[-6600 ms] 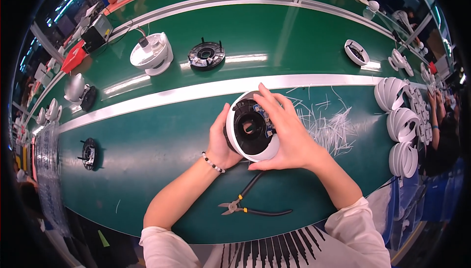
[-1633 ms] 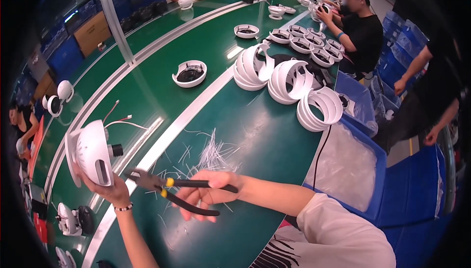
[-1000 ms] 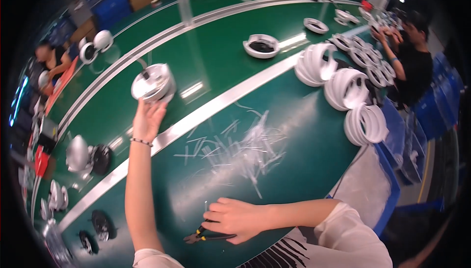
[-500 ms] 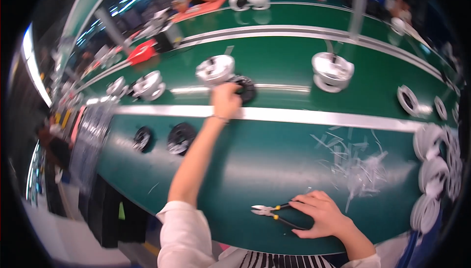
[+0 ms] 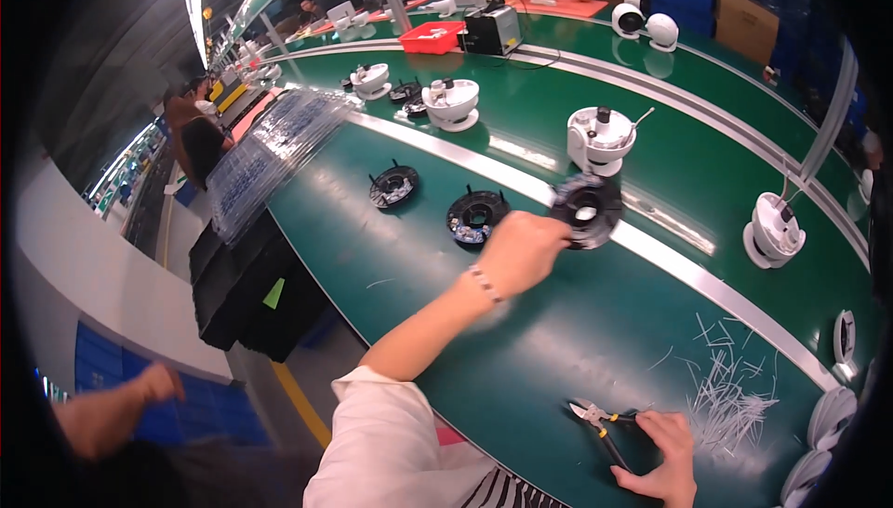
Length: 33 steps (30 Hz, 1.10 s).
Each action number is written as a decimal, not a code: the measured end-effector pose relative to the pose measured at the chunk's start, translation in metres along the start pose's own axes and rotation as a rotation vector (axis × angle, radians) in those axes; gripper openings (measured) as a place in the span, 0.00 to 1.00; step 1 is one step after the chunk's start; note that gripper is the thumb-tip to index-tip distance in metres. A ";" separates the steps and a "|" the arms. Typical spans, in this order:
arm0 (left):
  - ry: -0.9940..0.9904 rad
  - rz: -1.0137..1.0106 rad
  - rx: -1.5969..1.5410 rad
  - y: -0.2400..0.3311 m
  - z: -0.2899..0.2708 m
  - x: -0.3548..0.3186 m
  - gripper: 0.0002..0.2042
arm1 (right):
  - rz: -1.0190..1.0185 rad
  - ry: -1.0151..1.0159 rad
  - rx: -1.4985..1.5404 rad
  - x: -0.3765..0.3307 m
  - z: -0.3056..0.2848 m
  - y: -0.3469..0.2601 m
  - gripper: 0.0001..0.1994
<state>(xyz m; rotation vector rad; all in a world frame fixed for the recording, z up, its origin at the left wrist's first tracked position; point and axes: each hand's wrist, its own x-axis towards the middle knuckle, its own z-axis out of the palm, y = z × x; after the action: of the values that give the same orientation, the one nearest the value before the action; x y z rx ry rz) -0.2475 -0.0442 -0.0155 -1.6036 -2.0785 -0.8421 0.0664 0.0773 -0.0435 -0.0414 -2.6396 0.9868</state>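
My left hand (image 5: 524,252) is closed on the rim of a black ring-shaped plastic part (image 5: 606,203), holding it over the white strip along the bench. My right hand (image 5: 668,457) grips a pair of cutting pliers (image 5: 590,412) near the bench's front edge; its jaws and black-and-yellow handles stand apart. Left of my left hand lie two similar black round parts, one nearer (image 5: 464,208) and one farther (image 5: 390,179), with small components on them. Just beyond the held part stands a white round device base (image 5: 609,147) with a black piece inside.
White plastic clippings (image 5: 730,406) lie right of the pliers. More white devices (image 5: 452,103) stand along the green belt (image 5: 530,99). White rings (image 5: 831,418) line the right edge, and clear trays (image 5: 279,154) are stacked at left. Another person's arm (image 5: 121,406) shows lower left.
The view has turned left. My left hand has brought the black ring part away from the white device toward the bench strip. My right hand still holds the pliers.
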 end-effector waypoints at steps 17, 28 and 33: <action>0.031 -0.586 0.494 -0.109 -0.121 -0.135 0.15 | 0.023 -0.003 0.020 0.015 0.001 -0.026 0.31; -0.021 -0.925 0.295 -0.080 -0.104 -0.182 0.06 | -0.016 -0.045 0.052 0.026 -0.001 -0.041 0.29; -0.033 -0.468 -0.052 -0.025 -0.050 -0.109 0.05 | 0.015 -0.059 0.090 0.028 0.001 -0.042 0.27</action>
<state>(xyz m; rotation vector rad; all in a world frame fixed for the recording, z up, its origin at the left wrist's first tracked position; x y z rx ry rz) -0.2443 -0.1616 -0.0520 -1.1701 -2.5194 -1.0275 0.0433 0.0483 -0.0091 -0.0118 -2.6478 1.1273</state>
